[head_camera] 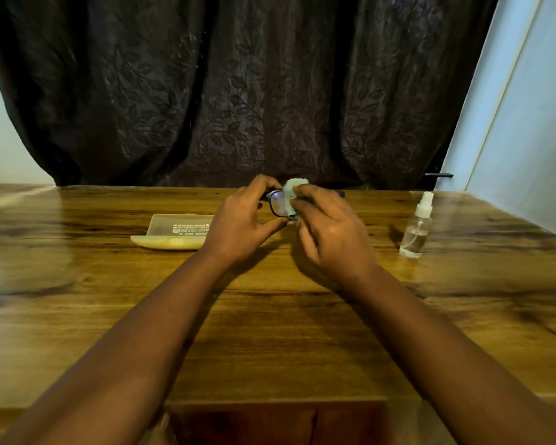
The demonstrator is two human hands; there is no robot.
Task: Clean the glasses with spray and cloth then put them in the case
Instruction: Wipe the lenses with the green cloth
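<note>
My left grip point(238, 220) pinches the glasses point(278, 203), right grip point(328, 232) rubs cloth point(291, 191) (press harder, frame could twist).

Wooden table point(270, 332), brown, dark-streaked grain, glossy finish. Resting on it, left of centre: open translucent cream plastic glasses case point(170, 234), lid raised toward the far edge, printed white lettering on it. Resting on it, right side: small clear plastic spray bottle point(417, 228), upright, white nozzle, partly filled with clear liquid. Case and bottle well apart.
</note>
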